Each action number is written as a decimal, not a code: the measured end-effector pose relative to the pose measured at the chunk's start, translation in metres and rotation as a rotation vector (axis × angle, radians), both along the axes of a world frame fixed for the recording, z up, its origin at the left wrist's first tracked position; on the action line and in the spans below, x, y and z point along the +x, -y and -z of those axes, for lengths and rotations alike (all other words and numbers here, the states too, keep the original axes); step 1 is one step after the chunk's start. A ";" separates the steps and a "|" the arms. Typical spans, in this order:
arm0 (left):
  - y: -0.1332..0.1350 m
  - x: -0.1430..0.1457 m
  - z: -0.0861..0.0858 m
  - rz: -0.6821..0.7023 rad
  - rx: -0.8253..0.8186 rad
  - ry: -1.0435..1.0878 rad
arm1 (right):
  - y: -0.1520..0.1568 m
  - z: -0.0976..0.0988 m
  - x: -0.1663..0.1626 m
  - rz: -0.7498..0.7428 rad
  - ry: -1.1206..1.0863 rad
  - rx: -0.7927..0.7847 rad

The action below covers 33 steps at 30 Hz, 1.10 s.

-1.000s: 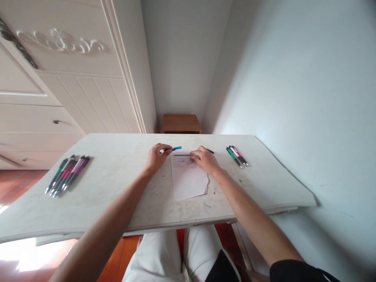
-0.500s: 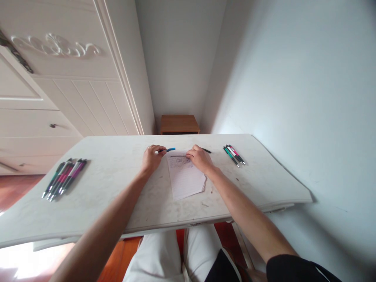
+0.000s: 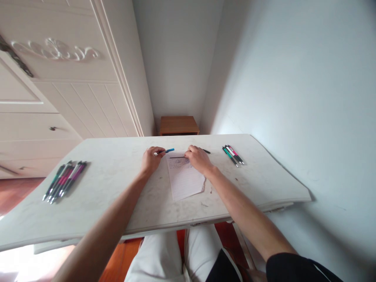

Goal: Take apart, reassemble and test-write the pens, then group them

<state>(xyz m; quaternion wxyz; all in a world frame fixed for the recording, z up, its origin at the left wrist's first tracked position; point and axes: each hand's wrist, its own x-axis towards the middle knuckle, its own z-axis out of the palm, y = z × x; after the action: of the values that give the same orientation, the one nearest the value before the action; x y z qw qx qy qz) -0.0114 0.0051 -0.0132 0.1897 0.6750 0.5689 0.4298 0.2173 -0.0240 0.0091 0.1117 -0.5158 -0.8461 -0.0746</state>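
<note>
My left hand [image 3: 152, 157] is closed around a blue pen barrel [image 3: 169, 150], whose blue end points right, just beyond the paper's top left corner. Over the top of a scribbled sheet of paper [image 3: 185, 182], my right hand [image 3: 197, 157] pinches one end of a thin dark pen refill [image 3: 177, 157]. The refill lies level and points toward my left hand. Behind the right hand's knuckles a black pen part [image 3: 206, 151] shows partly; whether the hand touches it, I cannot tell.
On the white table [image 3: 117, 156], a bunch of several pens [image 3: 65, 181] lies at the left. A smaller group of pens [image 3: 233, 155] lies at the right. A wall [image 3: 293, 98] borders the table's right side, a white cabinet [image 3: 73, 98] stands behind left, and a wooden stand [image 3: 179, 124] is at the back.
Both hands stay nearly where they were, each keeping its hold. The blue pen barrel has shifted slightly in my left fingers. The view has moved a little.
</note>
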 end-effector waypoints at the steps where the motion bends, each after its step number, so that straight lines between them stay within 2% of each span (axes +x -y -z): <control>1: 0.000 0.000 0.000 0.000 0.001 0.003 | 0.001 -0.001 -0.001 -0.017 0.035 0.005; 7: 0.001 0.000 0.002 -0.008 0.023 0.015 | 0.007 -0.004 -0.012 -0.031 0.173 0.065; 15: 0.003 -0.001 -0.001 -0.008 0.005 0.069 | 0.005 -0.001 -0.011 0.034 0.176 0.095; 18: 0.002 -0.002 -0.002 0.008 0.000 0.086 | 0.004 -0.002 -0.003 0.038 0.107 0.142; 23: 0.001 -0.004 -0.004 0.006 -0.082 0.188 | -0.003 0.004 0.015 0.031 -0.256 0.160; 29: 0.000 -0.005 -0.006 0.031 -0.084 0.317 | -0.010 0.009 0.029 0.015 -0.950 0.040; 33: -0.001 -0.005 -0.007 0.044 -0.081 0.358 | -0.010 0.004 0.035 0.033 -1.211 -0.061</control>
<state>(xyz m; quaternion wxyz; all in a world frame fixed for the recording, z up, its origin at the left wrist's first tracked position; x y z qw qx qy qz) -0.0166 0.0058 -0.0062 0.3244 0.5917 0.5281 0.5156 0.2522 -0.0137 0.0055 0.5575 -0.4826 -0.6257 0.2547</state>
